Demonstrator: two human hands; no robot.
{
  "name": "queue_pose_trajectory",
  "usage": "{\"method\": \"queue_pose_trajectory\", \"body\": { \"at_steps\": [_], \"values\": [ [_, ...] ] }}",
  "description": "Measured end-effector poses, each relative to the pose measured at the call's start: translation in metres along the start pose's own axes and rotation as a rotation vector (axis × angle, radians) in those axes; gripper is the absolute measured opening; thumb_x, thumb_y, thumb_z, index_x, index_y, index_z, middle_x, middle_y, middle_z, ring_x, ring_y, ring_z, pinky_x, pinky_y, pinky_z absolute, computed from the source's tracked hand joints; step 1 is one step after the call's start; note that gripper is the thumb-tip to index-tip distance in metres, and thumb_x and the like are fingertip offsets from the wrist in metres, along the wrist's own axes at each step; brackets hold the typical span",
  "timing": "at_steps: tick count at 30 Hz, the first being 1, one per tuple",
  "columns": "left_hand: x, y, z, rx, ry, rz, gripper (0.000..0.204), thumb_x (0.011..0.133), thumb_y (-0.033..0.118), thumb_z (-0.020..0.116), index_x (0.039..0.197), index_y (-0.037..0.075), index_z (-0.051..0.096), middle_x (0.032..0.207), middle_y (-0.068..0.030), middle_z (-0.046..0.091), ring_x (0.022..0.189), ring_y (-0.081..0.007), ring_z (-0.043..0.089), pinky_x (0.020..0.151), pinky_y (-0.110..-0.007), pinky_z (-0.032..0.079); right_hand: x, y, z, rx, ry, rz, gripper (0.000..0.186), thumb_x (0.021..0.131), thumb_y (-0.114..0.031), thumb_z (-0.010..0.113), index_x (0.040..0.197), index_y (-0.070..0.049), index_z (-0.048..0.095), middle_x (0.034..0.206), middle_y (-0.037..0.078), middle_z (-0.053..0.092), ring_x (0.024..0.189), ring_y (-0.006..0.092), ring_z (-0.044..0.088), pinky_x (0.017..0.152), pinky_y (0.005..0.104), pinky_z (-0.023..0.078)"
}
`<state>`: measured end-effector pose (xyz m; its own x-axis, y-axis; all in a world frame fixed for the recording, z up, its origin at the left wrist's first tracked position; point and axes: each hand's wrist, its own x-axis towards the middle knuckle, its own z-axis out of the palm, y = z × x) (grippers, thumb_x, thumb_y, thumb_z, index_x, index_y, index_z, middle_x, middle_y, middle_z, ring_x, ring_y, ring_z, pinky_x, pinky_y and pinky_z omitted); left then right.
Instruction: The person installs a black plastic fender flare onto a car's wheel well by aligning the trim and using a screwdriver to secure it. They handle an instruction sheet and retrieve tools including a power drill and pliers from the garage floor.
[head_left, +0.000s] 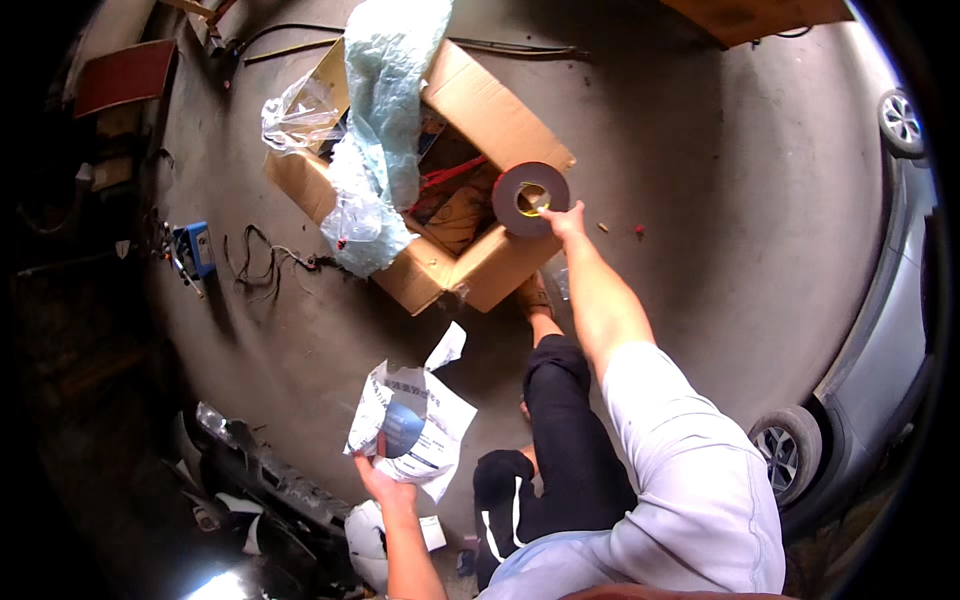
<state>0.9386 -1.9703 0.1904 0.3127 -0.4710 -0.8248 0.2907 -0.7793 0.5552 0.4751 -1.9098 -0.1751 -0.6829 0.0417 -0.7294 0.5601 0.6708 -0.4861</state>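
With my right hand (562, 222), arm stretched forward, I grip a wide roll of dark tape (514, 180) over the right rim of an open cardboard box (488, 92). Red and brown items (455, 218) lie partly hidden inside the box. Pale blue bubble wrap (378, 115) and clear plastic (295, 112) drape over its left part. My left hand (385, 478) holds torn, crumpled white printed paper packaging (435, 445) low at the centre left, with a grey-blue area showing in it.
A car (900, 260) with wheels stands at the right. A blue tool (192, 250) and loose cables (268, 275) lie on the floor left of the box. Dark vehicle parts (280, 480) are at lower left. A brown wooden piece (750, 15) sits at the top right.
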Motion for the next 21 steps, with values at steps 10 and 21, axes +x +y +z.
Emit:
{"method": "queue_pose_trajectory", "body": {
  "at_steps": [10,21],
  "values": [
    [0.001,0.082,0.122,0.095,-0.056,0.016,0.049,0.102,0.042,0.05,0.137,0.007,0.053,0.138,-0.0115,0.053,0.127,-0.0286,0.053,0.107,-0.046,0.044,-0.068,-0.12,-0.066,0.153,-0.111,-0.152,0.055,0.074,-0.003,0.074,0.121,0.01,0.049,0.09,0.017,0.068,0.08,0.021,0.069,0.066,0.0338,0.056],
    [-0.087,0.17,0.186,0.161,-0.611,0.515,0.06,0.095,0.051,0.065,0.123,-0.003,0.062,0.114,-0.0079,0.069,0.1,-0.0204,0.065,0.087,-0.034,0.051,-0.343,-0.371,-0.211,0.386,-0.779,-0.483,0.046,0.075,0.003,0.08,0.116,0.002,0.061,0.107,0.009,0.069,0.097,0.0178,0.067,0.089,0.0305,0.054]
  ]
}}
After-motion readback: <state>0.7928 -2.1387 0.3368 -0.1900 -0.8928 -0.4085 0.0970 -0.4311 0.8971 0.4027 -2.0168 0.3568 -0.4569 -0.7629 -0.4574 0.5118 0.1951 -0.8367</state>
